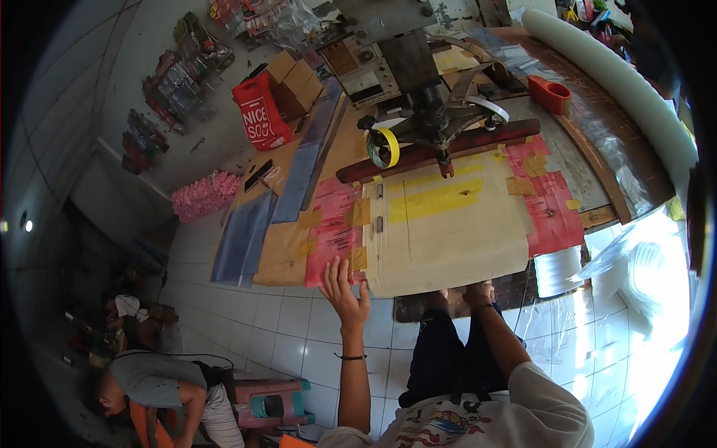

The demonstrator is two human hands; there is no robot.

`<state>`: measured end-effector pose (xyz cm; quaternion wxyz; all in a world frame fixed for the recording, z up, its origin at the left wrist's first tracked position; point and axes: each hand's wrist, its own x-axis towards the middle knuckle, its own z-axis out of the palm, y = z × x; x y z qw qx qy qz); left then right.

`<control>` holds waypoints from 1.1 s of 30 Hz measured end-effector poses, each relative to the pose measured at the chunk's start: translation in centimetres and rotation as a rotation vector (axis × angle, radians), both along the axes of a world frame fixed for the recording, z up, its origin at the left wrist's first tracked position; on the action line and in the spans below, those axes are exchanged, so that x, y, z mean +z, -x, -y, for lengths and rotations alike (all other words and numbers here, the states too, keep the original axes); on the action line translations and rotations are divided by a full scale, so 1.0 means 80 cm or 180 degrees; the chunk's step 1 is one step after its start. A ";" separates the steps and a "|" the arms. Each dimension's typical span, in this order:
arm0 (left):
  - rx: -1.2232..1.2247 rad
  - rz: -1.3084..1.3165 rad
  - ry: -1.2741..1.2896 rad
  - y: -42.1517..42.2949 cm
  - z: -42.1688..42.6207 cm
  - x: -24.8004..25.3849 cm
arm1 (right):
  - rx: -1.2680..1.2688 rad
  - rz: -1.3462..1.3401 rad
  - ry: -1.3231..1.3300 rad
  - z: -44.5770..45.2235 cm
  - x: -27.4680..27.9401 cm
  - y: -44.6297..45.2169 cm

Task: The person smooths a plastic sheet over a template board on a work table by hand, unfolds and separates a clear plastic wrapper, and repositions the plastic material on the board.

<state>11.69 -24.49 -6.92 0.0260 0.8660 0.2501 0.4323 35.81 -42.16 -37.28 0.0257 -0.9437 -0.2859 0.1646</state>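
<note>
My left hand lies at the front edge of the worktable, its fingers stretched out over the pink-red taped strip beside a cream sheet. It grips nothing. My right hand is low at the front edge of the cream sheet, with its fingers mostly hidden, so I cannot tell what they hold. Yellow bands mark the sheet's upper part. Above it, a dark long bar hangs from a black machine arm. A yellow tape roll is on the machine's left side.
Blue plastic sheets and a phone-like black object lie to the left. A red bag stands behind them. An orange tape-like ring and a large white roll are at right. Another person bends at lower left.
</note>
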 end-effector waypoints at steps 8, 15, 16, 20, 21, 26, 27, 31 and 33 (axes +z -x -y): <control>0.0197 0.0427 -0.0256 -0.016 0.002 -0.018 | -0.0296 -0.0825 -0.0908 0.024 0.029 -0.017; 0.0476 0.0440 0.0022 -0.017 0.013 -0.032 | -0.0312 -0.0845 -0.0861 0.023 0.029 -0.018; 0.0479 0.0458 0.0014 -0.017 0.012 -0.034 | -0.0314 -0.0843 -0.0850 0.022 0.030 -0.019; 0.0516 0.0523 -0.0022 -0.021 0.011 -0.036 | -0.0388 -0.0863 -0.0929 0.024 0.035 -0.014; 0.0504 0.0523 -0.0022 -0.021 0.012 -0.036 | -0.0407 -0.0959 -0.0909 0.023 0.039 -0.015; 0.0540 0.0383 -0.0093 -0.018 0.013 -0.032 | -0.0417 -0.1039 -0.0960 0.026 0.050 -0.011; 0.0529 0.0392 -0.0106 -0.019 0.013 -0.032 | -0.0431 -0.1041 -0.0973 0.027 0.050 -0.010; 0.0564 0.0371 -0.0103 -0.019 0.014 -0.032 | -0.0359 -0.1020 -0.0952 0.030 0.040 -0.007; 0.0582 0.0326 -0.0090 -0.018 0.015 -0.030 | -0.0274 -0.1108 -0.0838 0.033 0.037 -0.009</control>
